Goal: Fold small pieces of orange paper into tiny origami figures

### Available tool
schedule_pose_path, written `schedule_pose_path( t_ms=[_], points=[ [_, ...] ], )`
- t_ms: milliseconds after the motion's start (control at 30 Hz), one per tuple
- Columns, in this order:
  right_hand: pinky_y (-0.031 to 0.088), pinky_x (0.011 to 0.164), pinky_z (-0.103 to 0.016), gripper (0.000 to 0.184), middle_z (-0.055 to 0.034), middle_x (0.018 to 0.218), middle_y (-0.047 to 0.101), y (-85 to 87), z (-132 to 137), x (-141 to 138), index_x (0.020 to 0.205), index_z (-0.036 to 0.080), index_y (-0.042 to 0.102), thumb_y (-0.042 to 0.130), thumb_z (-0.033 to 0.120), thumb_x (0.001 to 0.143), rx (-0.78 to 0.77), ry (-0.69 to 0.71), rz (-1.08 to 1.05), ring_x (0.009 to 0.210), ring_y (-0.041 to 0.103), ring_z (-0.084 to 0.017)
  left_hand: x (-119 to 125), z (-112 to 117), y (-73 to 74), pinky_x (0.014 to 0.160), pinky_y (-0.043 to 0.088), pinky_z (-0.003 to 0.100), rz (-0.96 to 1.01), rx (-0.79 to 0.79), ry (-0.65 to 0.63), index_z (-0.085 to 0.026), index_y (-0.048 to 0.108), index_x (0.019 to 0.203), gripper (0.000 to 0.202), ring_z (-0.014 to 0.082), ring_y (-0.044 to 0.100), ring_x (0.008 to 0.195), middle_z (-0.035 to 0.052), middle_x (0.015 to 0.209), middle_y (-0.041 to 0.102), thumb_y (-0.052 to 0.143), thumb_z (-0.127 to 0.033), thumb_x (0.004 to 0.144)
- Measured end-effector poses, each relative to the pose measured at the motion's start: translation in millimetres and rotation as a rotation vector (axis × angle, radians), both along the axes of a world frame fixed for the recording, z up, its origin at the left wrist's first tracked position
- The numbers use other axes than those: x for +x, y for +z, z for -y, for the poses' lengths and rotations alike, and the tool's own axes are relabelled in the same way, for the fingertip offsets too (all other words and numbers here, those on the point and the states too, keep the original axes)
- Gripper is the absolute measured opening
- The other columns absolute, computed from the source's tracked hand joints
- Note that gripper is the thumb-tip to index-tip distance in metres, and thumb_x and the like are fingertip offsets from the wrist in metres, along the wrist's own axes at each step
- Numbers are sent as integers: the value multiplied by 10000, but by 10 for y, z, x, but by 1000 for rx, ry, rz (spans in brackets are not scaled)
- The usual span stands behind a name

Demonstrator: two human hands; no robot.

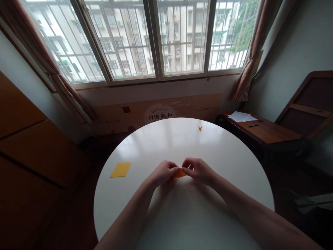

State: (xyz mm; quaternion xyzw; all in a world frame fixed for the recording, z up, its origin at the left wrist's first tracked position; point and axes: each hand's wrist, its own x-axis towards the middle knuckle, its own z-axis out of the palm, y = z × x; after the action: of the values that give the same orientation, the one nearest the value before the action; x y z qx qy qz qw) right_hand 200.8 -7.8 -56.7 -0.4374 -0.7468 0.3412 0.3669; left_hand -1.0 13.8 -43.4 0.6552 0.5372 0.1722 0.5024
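Between my two hands, just above or on the white tabletop, is a small piece of orange folded paper. My left hand pinches its left side, thumb and fingers closed on it. On the right side, my right hand grips the upper edge with thumb and curled fingers. Parts of the paper are hidden behind the fingers, so its full shape does not show. A yellow square of paper lies flat to the left of my hands. Farther back stands a tiny orange folded paper figure.
The round white table fills the middle. Behind it are a printed cardboard panel and a barred window. A wooden side table with white papers stands at right, and a wooden cabinet at left.
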Motion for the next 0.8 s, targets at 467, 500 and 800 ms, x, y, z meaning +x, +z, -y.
schedule_pose_path(
  t_ms=[467,500,800],
  points=[
    [523,476,-235,231,-52,816,732,81,61,-5,960,191,697,574,382,923,-204,137,-84,716,726,-215,-8,17,76,437,333,207,185,-97,-6,-138,677,835,371,104,514,492,-4,631,590,667,-504,777],
    [518,453,-226,237,-57,826,730,77,60,-9,961,186,688,570,388,921,-232,133,-105,724,726,-218,-7,16,72,438,324,206,193,-100,-7,-135,676,840,383,101,506,491,-2,635,590,673,-513,774],
    [527,585,-245,180,-38,882,744,63,55,23,1000,209,730,614,207,863,-74,214,-103,712,676,-163,-23,4,50,449,256,203,242,-120,-64,-123,664,925,459,63,395,474,-13,652,560,679,-544,743]
  ],
)
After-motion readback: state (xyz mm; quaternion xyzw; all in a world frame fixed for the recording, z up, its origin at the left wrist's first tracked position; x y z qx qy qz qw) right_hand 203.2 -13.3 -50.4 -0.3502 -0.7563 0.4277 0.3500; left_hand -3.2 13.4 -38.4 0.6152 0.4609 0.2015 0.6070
